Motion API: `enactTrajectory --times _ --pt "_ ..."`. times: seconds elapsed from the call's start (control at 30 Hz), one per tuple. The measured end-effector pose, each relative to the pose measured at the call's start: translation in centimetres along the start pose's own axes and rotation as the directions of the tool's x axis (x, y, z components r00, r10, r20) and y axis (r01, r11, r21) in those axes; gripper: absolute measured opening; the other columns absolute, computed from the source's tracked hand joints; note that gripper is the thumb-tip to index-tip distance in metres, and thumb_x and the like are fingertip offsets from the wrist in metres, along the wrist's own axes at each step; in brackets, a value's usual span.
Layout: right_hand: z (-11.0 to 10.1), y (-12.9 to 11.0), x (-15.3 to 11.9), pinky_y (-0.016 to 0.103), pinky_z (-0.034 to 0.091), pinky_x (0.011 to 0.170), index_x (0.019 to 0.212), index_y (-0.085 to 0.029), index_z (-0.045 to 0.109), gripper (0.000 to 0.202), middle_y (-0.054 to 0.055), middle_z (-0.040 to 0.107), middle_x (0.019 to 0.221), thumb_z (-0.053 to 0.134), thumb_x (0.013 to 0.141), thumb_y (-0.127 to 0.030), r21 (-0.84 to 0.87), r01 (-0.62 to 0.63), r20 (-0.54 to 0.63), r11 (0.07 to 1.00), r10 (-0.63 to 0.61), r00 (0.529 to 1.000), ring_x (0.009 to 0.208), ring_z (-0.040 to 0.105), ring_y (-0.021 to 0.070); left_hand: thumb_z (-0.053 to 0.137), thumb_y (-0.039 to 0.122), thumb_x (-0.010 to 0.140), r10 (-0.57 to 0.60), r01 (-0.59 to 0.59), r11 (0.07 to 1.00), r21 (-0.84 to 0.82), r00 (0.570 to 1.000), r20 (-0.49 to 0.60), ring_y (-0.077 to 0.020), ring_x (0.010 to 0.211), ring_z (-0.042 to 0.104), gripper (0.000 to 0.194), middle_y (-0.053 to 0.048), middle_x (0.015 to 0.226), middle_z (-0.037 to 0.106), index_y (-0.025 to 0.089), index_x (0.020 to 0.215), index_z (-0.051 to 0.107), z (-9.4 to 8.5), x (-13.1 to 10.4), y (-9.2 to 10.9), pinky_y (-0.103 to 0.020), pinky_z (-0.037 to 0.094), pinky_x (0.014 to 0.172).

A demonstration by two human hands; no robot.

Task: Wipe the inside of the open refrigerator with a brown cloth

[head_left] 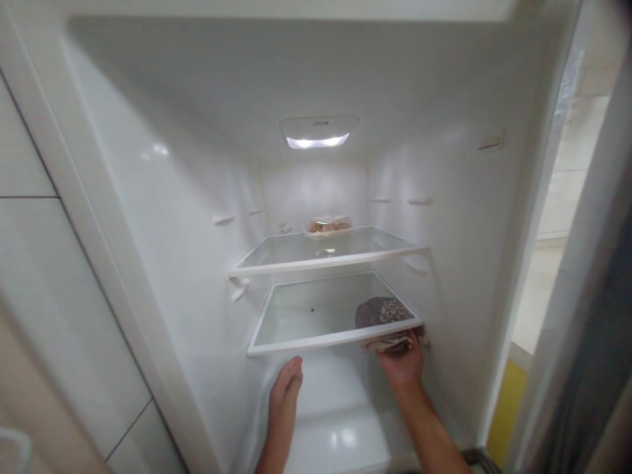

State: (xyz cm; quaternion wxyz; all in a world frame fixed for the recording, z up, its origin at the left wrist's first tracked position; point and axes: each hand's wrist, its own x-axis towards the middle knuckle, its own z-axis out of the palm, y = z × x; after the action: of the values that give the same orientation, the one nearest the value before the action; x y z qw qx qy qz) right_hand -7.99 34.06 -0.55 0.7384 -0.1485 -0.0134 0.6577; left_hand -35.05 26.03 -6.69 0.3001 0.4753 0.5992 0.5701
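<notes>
My right hand (405, 368) has its fingers wrapped in a folded grey-brown patterned cloth (390, 342). The cloth is beneath the right front corner of the lower glass shelf (306, 343), and part of it shows through the glass. Whether it touches the underside of the pane, I cannot tell. Just below the left part of that shelf's front edge, my left hand (287, 382) is held edge-on, fingers extended, with nothing in it. A small dark speck shows through the glass near the middle.
An upper glass shelf (320, 264) carries a clear tray of food (328, 226) at the back. A lit lamp (318, 135) is in the fridge ceiling. Shelf supports jut from both side walls (162, 263). A tiled wall (74, 276) stands left of the fridge.
</notes>
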Motion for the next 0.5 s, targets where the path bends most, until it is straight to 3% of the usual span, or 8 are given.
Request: enactTrajectory --times 0.07,0.2,0.33,0.4,0.5 --pt "0.1 0.2 0.3 0.052 0.055 0.096 0.096 -0.029 0.075 0.022 -0.001 0.082 0.094 0.064 0.08 -0.037 0.034 -0.02 -0.014 0.999 0.02 1.0 0.099 0.073 0.0216 0.061 0.058 0.081 -0.034 0.034 0.967 -0.251 0.999 0.001 -0.0317 0.133 0.059 0.063 -0.017 0.14 0.065 0.019 0.131 0.061 -0.2 0.1 1.4 -0.047 0.047 0.115" --pt "1.1 2.0 0.9 0.052 0.055 0.098 0.095 -0.03 0.075 0.023 -0.002 0.081 0.096 0.063 0.08 -0.043 0.063 -0.055 0.038 0.996 0.053 0.998 0.101 0.073 0.0222 0.071 0.058 0.077 -0.093 0.116 0.784 -0.61 0.993 0.069 -0.0328 0.136 0.057 0.063 -0.014 0.148 0.059 0.024 0.129 0.062 -0.9 0.5 6.3 -0.05 0.047 0.115" --pt "2.4 4.1 0.9 0.054 0.054 0.102 0.098 -0.029 0.073 0.031 -0.001 0.081 0.101 0.066 0.078 -0.051 0.054 -0.09 0.144 0.994 0.082 0.986 0.104 0.072 0.0238 0.05 0.057 0.093 -0.266 0.255 0.708 -0.658 0.96 0.085 -0.0273 0.131 0.061 0.047 -0.014 0.143 0.064 0.02 0.116 0.068 -1.5 1.5 9.8 -0.048 0.041 0.119" --pt "3.1 5.7 0.4 0.056 0.052 0.106 0.101 -0.028 0.073 0.034 0.0 0.08 0.104 0.065 0.078 -0.052 0.064 -0.152 0.193 0.986 0.138 0.971 0.107 0.072 0.0246 0.046 0.052 0.095 -0.32 0.283 0.721 -0.633 0.946 0.057 -0.0258 0.127 0.064 0.045 -0.015 0.137 0.067 0.02 0.119 0.066 -1.5 2.0 9.9 -0.049 0.041 0.119" --pt "4.5 9.4 -0.8 0.055 0.052 0.106 0.099 -0.025 0.072 0.037 0.003 0.08 0.102 0.063 0.081 -0.056 0.075 -0.296 0.255 0.952 0.269 0.929 0.104 0.072 0.0248 0.048 0.055 0.093 -0.237 0.203 0.79 -0.579 0.971 0.017 -0.0275 0.124 0.065 0.051 -0.015 0.134 0.069 0.022 0.129 0.061 -1.1 3.0 8.4 -0.051 0.043 0.116"
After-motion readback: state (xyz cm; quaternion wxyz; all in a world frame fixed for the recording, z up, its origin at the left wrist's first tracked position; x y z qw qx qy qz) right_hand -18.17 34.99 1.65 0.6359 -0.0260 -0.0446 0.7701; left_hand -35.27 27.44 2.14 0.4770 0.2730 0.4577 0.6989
